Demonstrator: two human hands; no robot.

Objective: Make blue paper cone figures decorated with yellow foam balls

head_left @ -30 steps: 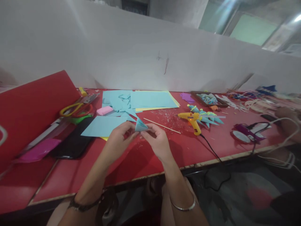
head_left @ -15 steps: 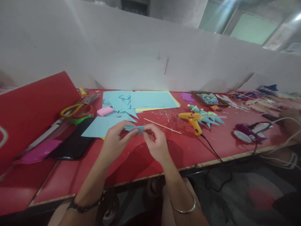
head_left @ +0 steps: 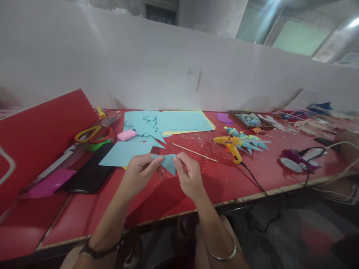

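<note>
A small folded blue paper piece [head_left: 169, 164] is held up over the red table, its pointed corner hanging down. My left hand [head_left: 142, 170] pinches its left end between thumb and fingers. The right end is pinched by my right hand [head_left: 188, 170]. Behind my left hand lies a flat blue sheet [head_left: 126, 152], and a thin wooden stick [head_left: 195, 152] rests just beyond my right hand. Blue paper cuttings [head_left: 146, 127] lie farther back, beside a pink block [head_left: 126, 135].
A yellow glue gun [head_left: 230, 145] with a black cord lies to the right, by blue decorated cones [head_left: 252, 143]. Scissors [head_left: 94, 135], a black phone [head_left: 89, 172] and a pink pouch [head_left: 52, 182] are at left. Another person's arm [head_left: 347, 145] shows at far right.
The blue paper has turned between my hands, so its broad face and downward point now show instead of its edge. My hands sit slightly lower in the picture.
</note>
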